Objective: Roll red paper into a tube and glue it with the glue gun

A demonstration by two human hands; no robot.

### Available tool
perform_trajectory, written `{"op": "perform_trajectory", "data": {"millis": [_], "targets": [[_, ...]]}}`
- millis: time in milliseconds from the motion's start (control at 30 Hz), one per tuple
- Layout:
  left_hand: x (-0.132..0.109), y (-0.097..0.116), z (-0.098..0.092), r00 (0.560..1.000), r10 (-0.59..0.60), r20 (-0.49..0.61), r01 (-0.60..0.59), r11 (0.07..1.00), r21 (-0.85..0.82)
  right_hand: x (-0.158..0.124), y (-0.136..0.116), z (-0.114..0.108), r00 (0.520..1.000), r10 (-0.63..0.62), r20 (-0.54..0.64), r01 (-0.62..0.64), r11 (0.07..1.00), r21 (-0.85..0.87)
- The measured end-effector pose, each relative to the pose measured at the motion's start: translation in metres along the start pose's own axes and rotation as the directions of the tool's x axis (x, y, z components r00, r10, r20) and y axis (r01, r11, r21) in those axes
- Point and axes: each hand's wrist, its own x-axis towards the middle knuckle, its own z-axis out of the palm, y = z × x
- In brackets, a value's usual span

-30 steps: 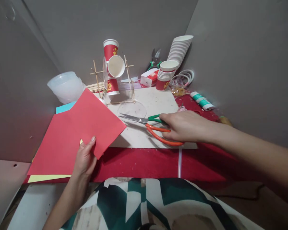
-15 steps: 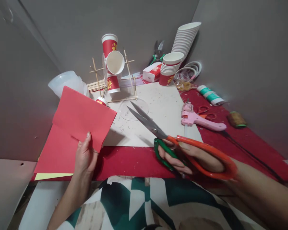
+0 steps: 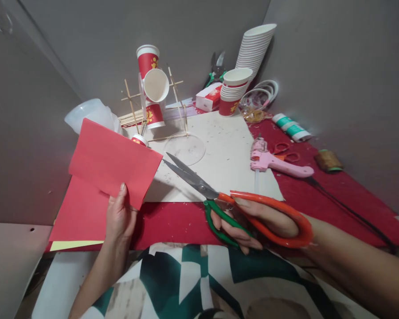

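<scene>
- Left hand [image 3: 120,219], near left: thumb and fingers clamped on a flat red paper sheet [image 3: 116,159].
- Right hand [image 3: 273,220]: fingers curled round orange-and-green-handled steel scissors [image 3: 203,188], blades parted.

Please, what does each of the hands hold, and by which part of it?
The left hand holds a red sheet by its lower edge; the right hand holds scissors by the handles.
</scene>
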Motion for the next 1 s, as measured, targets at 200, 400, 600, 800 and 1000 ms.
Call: {"op": "perform_trajectory", "data": {"millis": [200, 400, 600, 800, 1000], "targets": [[0.001, 0.0, 0.001, 1.0, -0.001, -0.021, 0.002, 1.0, 0.012, 0.003, 0.001, -0.002, 0.998, -0.043, 0.055, 0.043, 0.999, 0.008], [0.003, -0.002, -0.002, 0.999, 0.021, -0.032, -0.02, 0.999, 0.044, 0.003, 0.002, -0.001, 0.996, -0.054, 0.069, 0.051, 0.998, 0.038], [0.001, -0.003, -0.003, 0.999, -0.018, 0.028, 0.016, 0.997, 0.07, 0.005, 0.0, 0.0, 0.998, -0.052, 0.047, 0.05, 0.998, 0.042], [0.0, -0.003, -0.004, 0.997, -0.033, 0.065, 0.028, 0.997, 0.077, 0.007, 0.004, -0.001, 0.999, -0.023, 0.044, 0.02, 0.998, 0.061], [-0.001, -0.002, -0.001, 0.997, -0.044, 0.068, 0.039, 0.997, 0.071, 0.011, 0.014, -0.007, 0.984, -0.035, 0.172, 0.004, 0.984, 0.178]]}}
